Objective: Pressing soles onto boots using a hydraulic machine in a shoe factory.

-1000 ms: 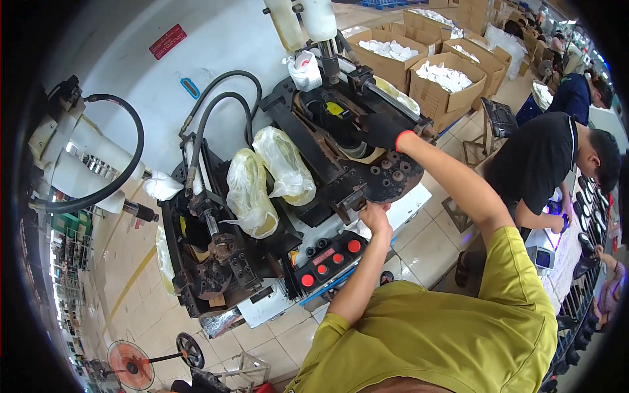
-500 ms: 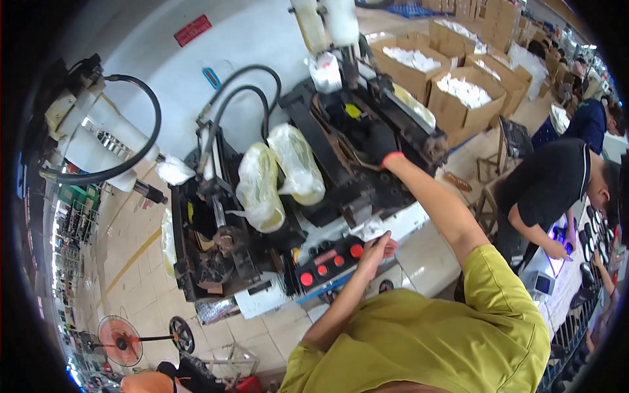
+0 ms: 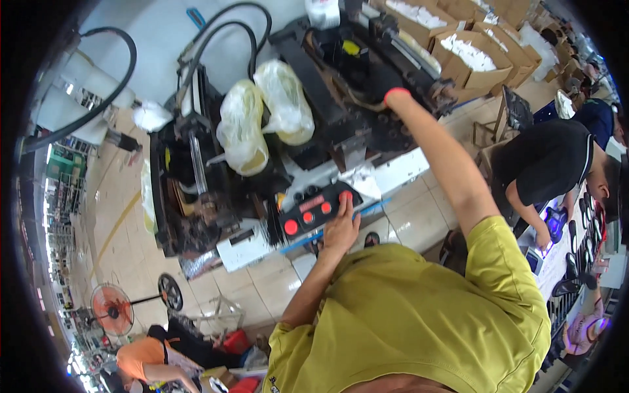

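My bare left hand (image 3: 342, 228) rests on the control box (image 3: 319, 204), its fingers stretched out and one fingertip at the rightmost red button (image 3: 345, 196). My right hand (image 3: 383, 90) wears a dark glove with a red cuff. It reaches into the right-hand station of the black machine (image 3: 321, 114), beside a dark piece with a yellow patch (image 3: 351, 48). Against the dark parts its fingers do not show, so I cannot tell what they grip. Between the stations lie two yellowish, shoe-shaped forms in clear plastic, one on the left (image 3: 242, 128) and one on the right (image 3: 284, 101).
Black hoses (image 3: 226, 26) arch behind the left station (image 3: 193, 190). Cardboard boxes (image 3: 472, 59) of white pieces stand at the far right. A co-worker in black (image 3: 544, 157) bends over a bench at right. An orange fan (image 3: 112, 309) and a person in orange (image 3: 141, 354) are at lower left.
My left hand has come down onto the control box, a finger now at its right red button. My right hand stays in the right station. The machine appears higher in view.
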Motion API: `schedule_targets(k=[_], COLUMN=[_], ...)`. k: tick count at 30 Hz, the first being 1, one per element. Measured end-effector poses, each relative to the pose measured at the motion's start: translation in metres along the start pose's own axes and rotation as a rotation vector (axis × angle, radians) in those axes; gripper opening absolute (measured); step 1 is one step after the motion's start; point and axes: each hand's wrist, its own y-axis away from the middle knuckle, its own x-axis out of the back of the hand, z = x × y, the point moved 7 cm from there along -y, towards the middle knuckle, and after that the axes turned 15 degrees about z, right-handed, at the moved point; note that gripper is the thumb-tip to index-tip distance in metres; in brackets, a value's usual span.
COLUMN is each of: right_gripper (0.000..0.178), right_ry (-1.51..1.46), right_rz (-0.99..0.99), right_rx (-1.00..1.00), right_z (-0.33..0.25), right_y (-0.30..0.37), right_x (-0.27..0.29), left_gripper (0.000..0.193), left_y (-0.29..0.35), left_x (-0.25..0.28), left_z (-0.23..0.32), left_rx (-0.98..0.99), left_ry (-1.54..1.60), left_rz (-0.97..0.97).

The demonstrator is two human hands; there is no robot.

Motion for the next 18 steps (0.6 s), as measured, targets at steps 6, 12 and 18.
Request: schedule_targets(k=[6,12,18], right_gripper=[0.057,0.054,0.061], right_ry=[0.043,0.01,0.146], right_rz=[-0.186,-0.085,-0.074], right_rx=[-0.116,-0.015,-0.003], right_z=[-0.023,-0.035,-0.037], right_y=[0.005,-0.014,-0.039], right_x=[0.014,0.03,0.037], left_gripper=[0.065,0.062,0.042], left_y=[0.021,0.024,0.035], left_x=[-0.007,0.022,0.081], left_z=[-0.015,-0.007,-0.025], left_rx=[0.048,0.081,0.092], left_ry=[0.004,0.307,0.623], left_rz=[-0.081,0.121,0.154])
